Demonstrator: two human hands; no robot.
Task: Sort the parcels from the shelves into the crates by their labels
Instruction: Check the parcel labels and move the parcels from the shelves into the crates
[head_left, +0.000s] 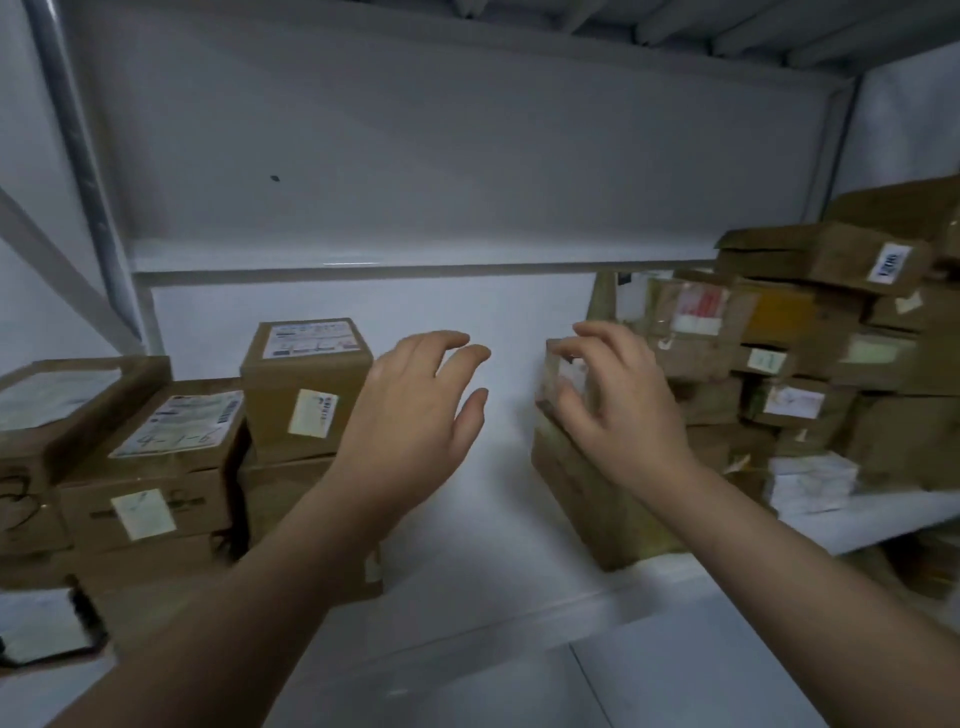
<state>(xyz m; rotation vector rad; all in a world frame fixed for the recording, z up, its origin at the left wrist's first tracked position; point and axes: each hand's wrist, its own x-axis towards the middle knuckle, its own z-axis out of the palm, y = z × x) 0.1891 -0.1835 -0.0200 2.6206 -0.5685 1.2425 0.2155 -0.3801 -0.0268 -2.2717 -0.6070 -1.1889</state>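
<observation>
The person is picking from the shelf (493, 519). The left hand (415, 410) is hovering spread and empty, and the right hand (618, 400) is curling round a small parcel (563, 376) topping the right-hand stack, though blur is hiding any grip. Next, likely: closing firmly, lifting it clear, reading its label.

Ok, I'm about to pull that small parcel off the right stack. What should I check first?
1. Right hand on the parcel: fingers and thumb curl round its near corner. Ok, though whether the grip is firm cannot be told.
2. Left hand free to help: open and holding nothing. Ok.
3. Label readable: blurred. Not ok.
4. Way out: the shelf between the stacks is bare. Ok.
5. Right stack steady: piled unevenly, so it may shift. Cannot tell.
6. Crates in sight: none in view. Not ok.
</observation>
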